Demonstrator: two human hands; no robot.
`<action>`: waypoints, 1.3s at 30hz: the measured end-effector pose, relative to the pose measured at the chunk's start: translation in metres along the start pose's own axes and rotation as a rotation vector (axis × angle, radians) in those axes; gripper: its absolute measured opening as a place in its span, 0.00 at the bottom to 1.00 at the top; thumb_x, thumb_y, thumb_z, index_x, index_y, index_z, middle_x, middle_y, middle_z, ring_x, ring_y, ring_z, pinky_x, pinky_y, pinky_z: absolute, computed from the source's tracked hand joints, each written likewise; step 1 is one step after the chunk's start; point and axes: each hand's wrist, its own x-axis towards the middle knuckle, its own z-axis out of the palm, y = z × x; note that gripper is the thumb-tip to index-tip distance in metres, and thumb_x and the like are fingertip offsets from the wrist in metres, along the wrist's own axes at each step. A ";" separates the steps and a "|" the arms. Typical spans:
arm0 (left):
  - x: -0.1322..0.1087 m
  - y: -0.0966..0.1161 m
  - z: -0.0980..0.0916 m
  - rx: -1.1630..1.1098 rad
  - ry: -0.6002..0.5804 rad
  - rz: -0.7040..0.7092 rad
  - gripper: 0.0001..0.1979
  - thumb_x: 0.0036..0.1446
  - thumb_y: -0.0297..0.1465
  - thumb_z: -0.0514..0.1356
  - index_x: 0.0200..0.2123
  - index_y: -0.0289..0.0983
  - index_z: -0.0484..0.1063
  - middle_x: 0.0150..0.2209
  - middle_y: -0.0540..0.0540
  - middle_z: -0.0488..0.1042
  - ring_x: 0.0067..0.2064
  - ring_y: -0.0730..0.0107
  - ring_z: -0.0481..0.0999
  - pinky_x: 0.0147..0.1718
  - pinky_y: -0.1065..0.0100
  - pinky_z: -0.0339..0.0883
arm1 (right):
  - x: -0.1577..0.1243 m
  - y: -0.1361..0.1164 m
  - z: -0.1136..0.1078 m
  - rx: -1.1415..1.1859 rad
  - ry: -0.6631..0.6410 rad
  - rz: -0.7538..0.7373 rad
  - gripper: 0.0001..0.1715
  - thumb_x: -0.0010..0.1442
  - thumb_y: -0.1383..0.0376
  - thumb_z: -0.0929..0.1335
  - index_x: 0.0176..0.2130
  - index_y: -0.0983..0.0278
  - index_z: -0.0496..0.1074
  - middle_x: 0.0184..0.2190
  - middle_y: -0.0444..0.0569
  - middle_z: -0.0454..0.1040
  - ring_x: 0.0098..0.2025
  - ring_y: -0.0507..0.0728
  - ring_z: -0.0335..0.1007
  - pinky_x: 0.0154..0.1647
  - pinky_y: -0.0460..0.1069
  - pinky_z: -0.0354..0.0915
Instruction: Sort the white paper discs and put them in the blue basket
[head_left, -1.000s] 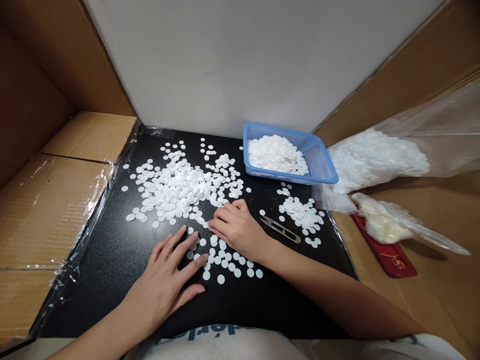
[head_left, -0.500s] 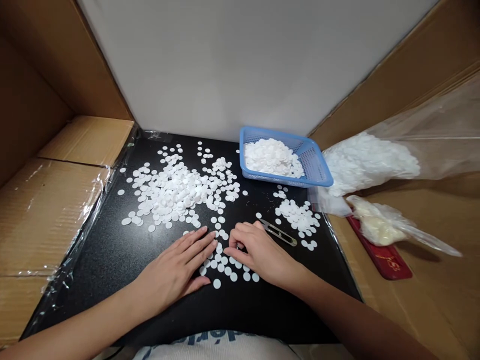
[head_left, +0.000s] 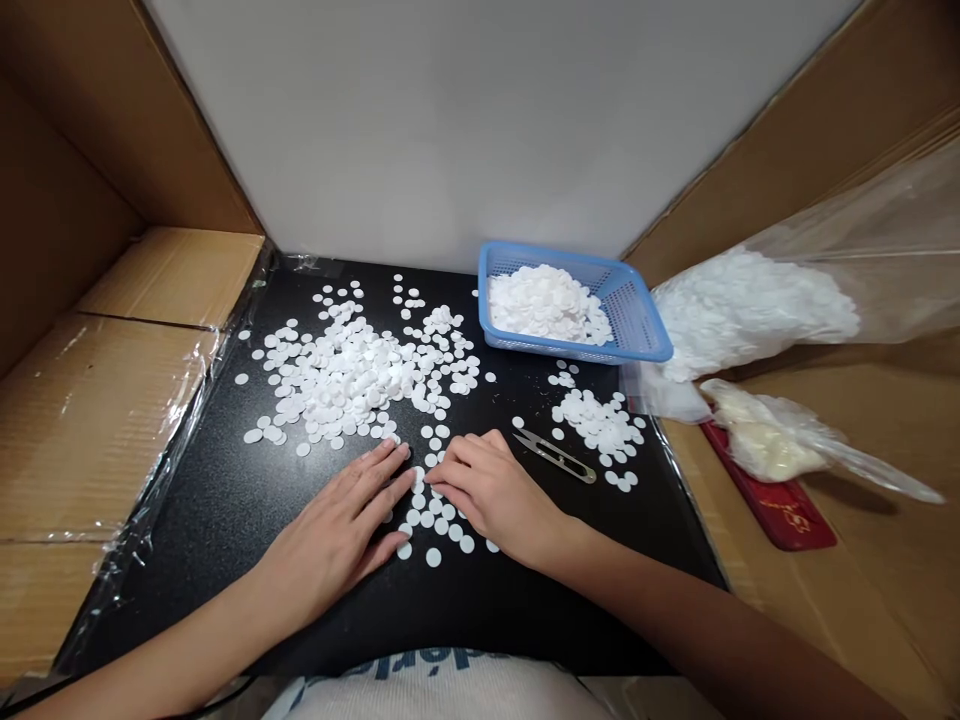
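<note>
My left hand lies flat and open on the black tabletop, fingers stretched toward the loose white discs in the middle. My right hand is closed, its thumb and fingertips drawn together low among those same discs. Whatever is between these fingertips, if anything, is hidden. Beyond my left hand spreads a large heap of white discs. Thread snips lie just right of my right hand. A smaller pile of white discs sits past the snips.
At the back right stands a blue plastic basket part-filled with white discs. Right of it rests a clear bag full of white pieces. A small bag with pale yellow contents lies over a red case. Cardboard flanks the table.
My right hand has shifted left and slightly away from me, with its fingertips closing together. My left hand has moved slightly left. The view has shifted a little.
</note>
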 end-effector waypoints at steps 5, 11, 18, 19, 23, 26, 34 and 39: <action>0.000 0.002 -0.004 -0.030 0.020 0.023 0.16 0.66 0.31 0.57 0.56 0.39 0.71 0.62 0.39 0.69 0.66 0.51 0.64 0.59 0.48 0.68 | 0.004 0.000 0.001 -0.041 -0.015 0.000 0.08 0.67 0.71 0.67 0.43 0.62 0.76 0.35 0.47 0.72 0.38 0.54 0.66 0.40 0.52 0.56; 0.016 0.003 -0.009 -0.110 0.074 -0.102 0.08 0.68 0.27 0.54 0.42 0.39 0.73 0.54 0.41 0.72 0.60 0.54 0.68 0.54 0.50 0.69 | -0.005 0.010 -0.018 -0.002 0.103 0.071 0.08 0.69 0.70 0.65 0.44 0.63 0.75 0.35 0.46 0.75 0.38 0.54 0.69 0.42 0.52 0.57; 0.048 0.000 -0.004 -0.031 -0.069 -0.170 0.03 0.62 0.26 0.60 0.36 0.39 0.73 0.49 0.42 0.69 0.54 0.50 0.64 0.49 0.48 0.65 | -0.027 0.045 -0.041 -0.140 0.083 0.220 0.05 0.67 0.67 0.67 0.37 0.60 0.73 0.32 0.45 0.75 0.36 0.56 0.70 0.40 0.54 0.57; 0.050 -0.001 -0.002 -0.029 -0.086 -0.176 0.04 0.61 0.26 0.61 0.34 0.39 0.73 0.48 0.42 0.68 0.53 0.50 0.65 0.48 0.49 0.64 | -0.030 0.049 -0.043 -0.157 0.061 0.237 0.04 0.67 0.67 0.67 0.37 0.60 0.72 0.32 0.45 0.74 0.35 0.57 0.70 0.40 0.54 0.57; 0.057 -0.005 -0.002 -0.034 -0.104 -0.197 0.06 0.59 0.26 0.62 0.29 0.38 0.72 0.44 0.42 0.69 0.50 0.51 0.65 0.45 0.51 0.64 | -0.041 0.061 -0.050 -0.161 0.053 0.324 0.07 0.63 0.68 0.71 0.35 0.60 0.68 0.32 0.45 0.73 0.34 0.57 0.70 0.39 0.53 0.57; 0.066 -0.004 -0.015 -0.162 -0.100 -0.212 0.06 0.59 0.28 0.62 0.28 0.39 0.72 0.40 0.45 0.72 0.46 0.55 0.69 0.42 0.55 0.65 | -0.043 0.067 -0.051 -0.119 0.064 0.384 0.10 0.61 0.70 0.72 0.35 0.60 0.67 0.31 0.43 0.73 0.34 0.56 0.71 0.39 0.52 0.58; 0.125 0.025 -0.039 -1.147 -0.232 -0.503 0.11 0.59 0.38 0.66 0.36 0.37 0.72 0.29 0.50 0.77 0.32 0.69 0.79 0.32 0.68 0.72 | -0.049 0.091 -0.053 -0.148 0.149 0.551 0.15 0.55 0.67 0.76 0.34 0.60 0.66 0.30 0.44 0.73 0.33 0.58 0.72 0.34 0.51 0.60; 0.156 0.031 -0.020 -1.413 -0.231 -0.667 0.16 0.47 0.37 0.74 0.37 0.35 0.78 0.30 0.48 0.80 0.33 0.70 0.81 0.39 0.66 0.75 | -0.052 0.096 -0.062 -0.211 0.162 0.583 0.16 0.54 0.66 0.77 0.29 0.61 0.66 0.30 0.45 0.73 0.35 0.60 0.72 0.36 0.51 0.60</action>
